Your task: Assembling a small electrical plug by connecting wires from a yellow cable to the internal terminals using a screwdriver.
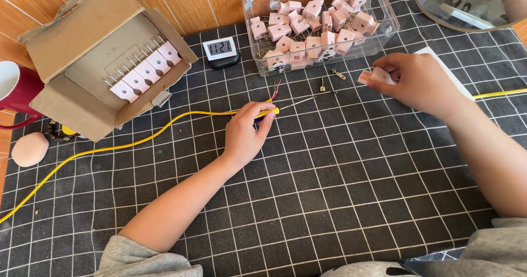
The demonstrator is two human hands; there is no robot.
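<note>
My left hand (248,131) grips the end of a yellow cable (137,140) that runs off to the lower left across the black gridded mat (340,189). Bare red and white wire ends (275,90) stick out past my fingers. My right hand (420,82) holds a small pink plug piece (373,77) near the mat's upper right. Two small metal prongs (331,79) lie loose on the mat between my hands.
A clear plastic box (384,38) of several pink plugs stands at the back. A cardboard box (82,41) with a row of pink plugs sits at the left, beside a red mug (19,90), a small digital clock (220,49) and a round mirror (466,5).
</note>
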